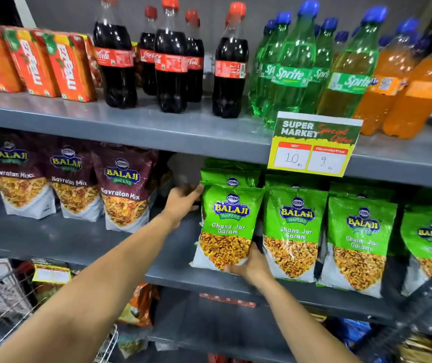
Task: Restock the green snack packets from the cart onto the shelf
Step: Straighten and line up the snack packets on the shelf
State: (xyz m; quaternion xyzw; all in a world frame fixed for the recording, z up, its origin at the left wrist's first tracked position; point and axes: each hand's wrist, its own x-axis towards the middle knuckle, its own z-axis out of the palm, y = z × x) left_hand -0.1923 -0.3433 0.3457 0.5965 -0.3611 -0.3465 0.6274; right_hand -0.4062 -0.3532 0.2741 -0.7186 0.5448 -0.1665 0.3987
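Poking into the lower left corner is the wire cart (2,305), with packets lying in it that are too blurred to identify. Above it, on the middle shelf (84,239), three maroon Navratan Mix pouches (125,189) stand upright side by side, then a bare gap. The left hand (182,201) reaches across that gap, its fingers curled against the upper left edge of the front green snack packet (229,226). This packet stands upright at the shelf's front edge, with another green one just behind it. The right hand (251,267) cups the packet's lower right corner from beneath, so both hands grasp the same packet. Further right, more green Chana Jor Garam packets (294,231) stand in a row, touching one another. A price card (314,144) hangs from the upper shelf's lip above them, below cola bottles (170,61) and green soda bottles (290,66).
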